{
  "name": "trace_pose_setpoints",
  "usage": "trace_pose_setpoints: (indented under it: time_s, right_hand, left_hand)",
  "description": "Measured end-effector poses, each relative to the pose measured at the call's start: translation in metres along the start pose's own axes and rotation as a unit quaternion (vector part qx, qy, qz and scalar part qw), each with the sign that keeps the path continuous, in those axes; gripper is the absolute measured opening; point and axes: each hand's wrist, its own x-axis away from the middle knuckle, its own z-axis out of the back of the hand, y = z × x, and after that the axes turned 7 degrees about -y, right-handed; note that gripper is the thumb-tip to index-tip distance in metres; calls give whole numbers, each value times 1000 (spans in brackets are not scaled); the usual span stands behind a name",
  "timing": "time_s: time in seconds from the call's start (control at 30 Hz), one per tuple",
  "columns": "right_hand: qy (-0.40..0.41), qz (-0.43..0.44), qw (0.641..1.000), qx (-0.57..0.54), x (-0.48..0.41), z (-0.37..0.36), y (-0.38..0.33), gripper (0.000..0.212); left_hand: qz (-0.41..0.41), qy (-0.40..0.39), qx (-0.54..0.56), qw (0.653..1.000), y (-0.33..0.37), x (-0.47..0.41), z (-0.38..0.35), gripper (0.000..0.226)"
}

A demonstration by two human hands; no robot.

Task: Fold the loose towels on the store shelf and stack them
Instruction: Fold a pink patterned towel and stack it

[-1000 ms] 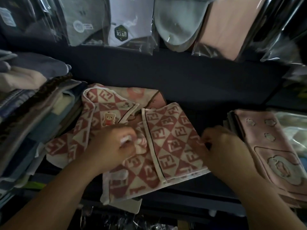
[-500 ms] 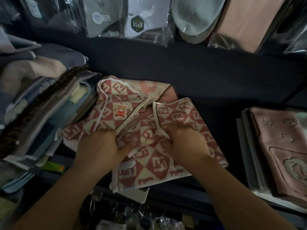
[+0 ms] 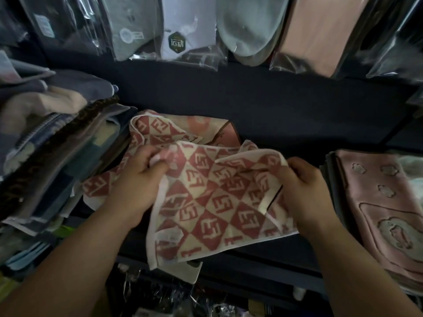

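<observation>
A red and cream diamond-patterned towel point(image 3: 206, 207) is spread between my two hands over the dark shelf point(image 3: 263, 110). My left hand point(image 3: 139, 181) pinches its upper left edge. Its upper right edge, which curls over, is gripped by my right hand point(image 3: 304, 191). Under and behind it lie another towel of the same pattern point(image 3: 151, 126) and a pink towel point(image 3: 219, 129), partly hidden.
A leaning stack of folded towels point(image 3: 50, 143) fills the left side. A stack of pink towels with a bear motif point(image 3: 377, 202) sits at the right. Packaged goods in clear bags point(image 3: 174, 30) hang above the shelf. More packaged items point(image 3: 160, 298) lie below the shelf edge.
My hands moved apart from the towel's middle to its upper edges, lifting and spreading it. The bear sticker seen earlier is now covered.
</observation>
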Motion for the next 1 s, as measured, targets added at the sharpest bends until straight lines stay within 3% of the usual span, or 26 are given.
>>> trace_pose_setpoints:
  time_s: [0.1, 0.17, 0.23, 0.3, 0.37, 0.43, 0.5, 0.6, 0.67, 0.73, 0.83, 0.9, 1.0]
  right_hand:
    - [-20, -46, 982, -184, 3, 10, -14, 23]
    - [-24, -80, 953, -292, 5, 14, -19, 35]
    - [-21, -98, 943, -317, 3, 16, -18, 37]
    - [-27, -111, 968, -223, -2, 11, -10, 29]
    - [-44, -112, 992, 49, -8, 8, 3, 28]
    - [-86, -94, 939, 319, -7, 6, 10, 42]
    - [-87, -38, 899, 427, -1, 0, 9, 63]
    - [-71, 99, 898, 424, 3, -13, 3, 56]
    - [-98, 130, 897, 412, -1, -23, -1, 44]
    - [-130, 116, 890, 422, -9, -31, -2, 40]
    - [-172, 91, 882, 429, -15, -38, 8, 43]
    - [-184, 35, 879, 439, -18, -41, 18, 49]
    - [-156, -25, 882, 444, -26, -38, 28, 48]
  left_hand:
    - [-24, 66, 28, 997, 23, -13, 19, 5]
    - [-45, 110, -26, 993, 37, -25, 42, 11]
    - [-49, 127, -93, 986, 40, -37, 65, 19]
    - [-20, 103, -140, 985, 33, -44, 78, 35]
    - [-6, 43, -210, 977, 19, -48, 78, 45]
    - [4, 10, -285, 958, 7, -43, 71, 46]
    - [6, 9, -292, 956, -1, -37, 66, 59]
    - [21, 57, -239, 969, -13, -27, 62, 78]
    - [45, 96, -174, 979, -21, -17, 65, 90]
    - [53, 107, -140, 983, -28, -6, 67, 75]
    - [96, 89, -193, 973, -30, 5, 68, 40]
    - [112, 76, -190, 972, -34, 9, 72, 31]
    - [129, 38, -92, 987, -38, 12, 78, 24]
